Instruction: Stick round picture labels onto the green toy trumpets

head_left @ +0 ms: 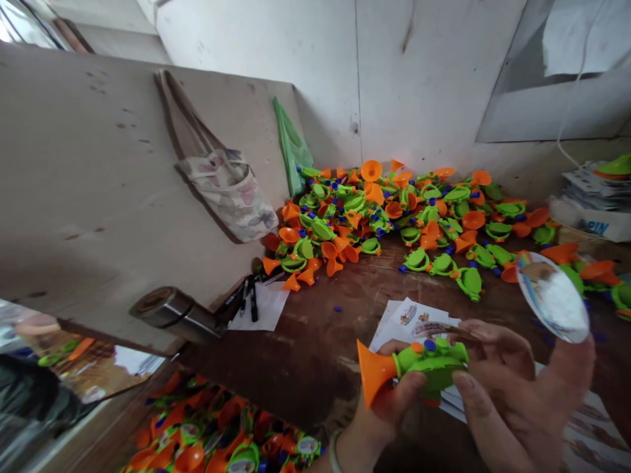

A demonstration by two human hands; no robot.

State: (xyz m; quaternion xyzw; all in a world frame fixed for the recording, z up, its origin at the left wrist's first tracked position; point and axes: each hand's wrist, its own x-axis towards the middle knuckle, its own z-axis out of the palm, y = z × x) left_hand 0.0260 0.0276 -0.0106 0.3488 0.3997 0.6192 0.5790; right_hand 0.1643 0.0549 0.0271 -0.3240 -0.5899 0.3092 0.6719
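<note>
A toy heap (320, 226) is lying along the table's (276, 371) back edge, with a box (618, 226) sitting by the back right corner. By the left edge, pens (254, 303) are resting on a sheet (273, 309) just right of a bottle (180, 316), and a bag (229, 190) is hanging on the partition (89, 184). Toward the front edge, papers (401, 318) are lying beyond the held toy (434, 364); another heap (190, 456) is lying past the front left corner.

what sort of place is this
Likely a toy workshop: a heap of matching green-and-orange trumpet-shaped toys on a brown worktable, printed sheets on it too, and an oval sticker on a finger of the right hand.
</note>
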